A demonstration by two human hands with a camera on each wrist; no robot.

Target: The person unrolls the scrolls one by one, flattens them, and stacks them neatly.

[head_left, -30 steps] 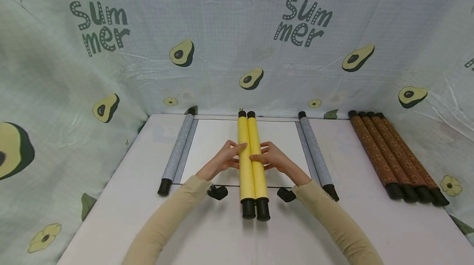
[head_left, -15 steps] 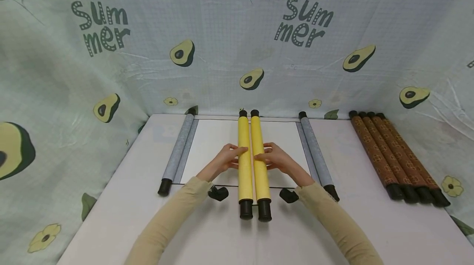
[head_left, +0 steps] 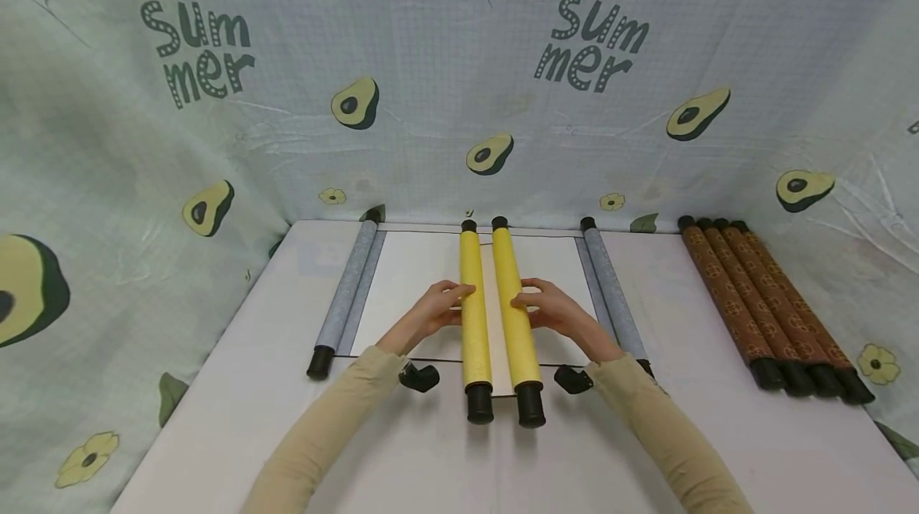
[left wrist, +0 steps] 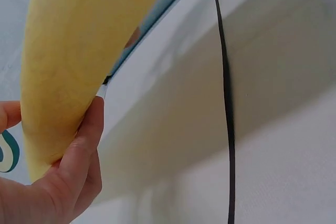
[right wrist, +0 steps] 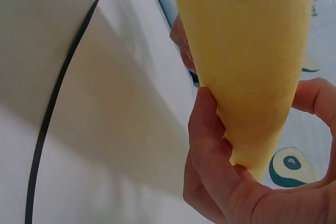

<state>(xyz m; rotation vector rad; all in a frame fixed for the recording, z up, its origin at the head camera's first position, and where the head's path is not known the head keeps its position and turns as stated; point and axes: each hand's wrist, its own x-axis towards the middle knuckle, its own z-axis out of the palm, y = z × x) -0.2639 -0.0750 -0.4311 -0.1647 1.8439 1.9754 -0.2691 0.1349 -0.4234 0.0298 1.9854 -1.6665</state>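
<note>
Lying on a white sheet [head_left: 416, 290] at the middle of the tabletop [head_left: 215, 410], two yellow rolls are recorded, side by side, their far ends close and their near ends slightly apart.

Left roll [head_left: 475, 314]: yellow, black caps at both ends, near cap past the sheet's near edge. It is held by the left hand [head_left: 431, 310], whose fingers are curled against its left side; in the left wrist view the thumb [left wrist: 84, 150] is pressed to the yellow surface. The grip is closed on the roll.

Right roll [head_left: 517, 318]: yellow, black caps, angled a little to the right toward the viewer. It is held by the right hand [head_left: 553, 310]; in the right wrist view thumb [right wrist: 207, 140] and a finger are wrapped round it. The grip is closed on this roll.

Grey rolls: one [head_left: 348, 290] is laid along the sheet's left edge, one [head_left: 610, 294] along its right edge; both bear black caps.

Brown rolls [head_left: 761, 298]: four, patterned, black-capped, are laid touching in a row at the right of the tabletop, well apart from the hands.

Black pieces: one [head_left: 420, 377] is seen near the left wrist, one [head_left: 573, 378] near the right wrist; their kind cannot be told.

Containers: none can be made out.

Backdrop [head_left: 459, 83]: pale cloth printed with avocados and "Summer", hung behind and at both sides.
</note>
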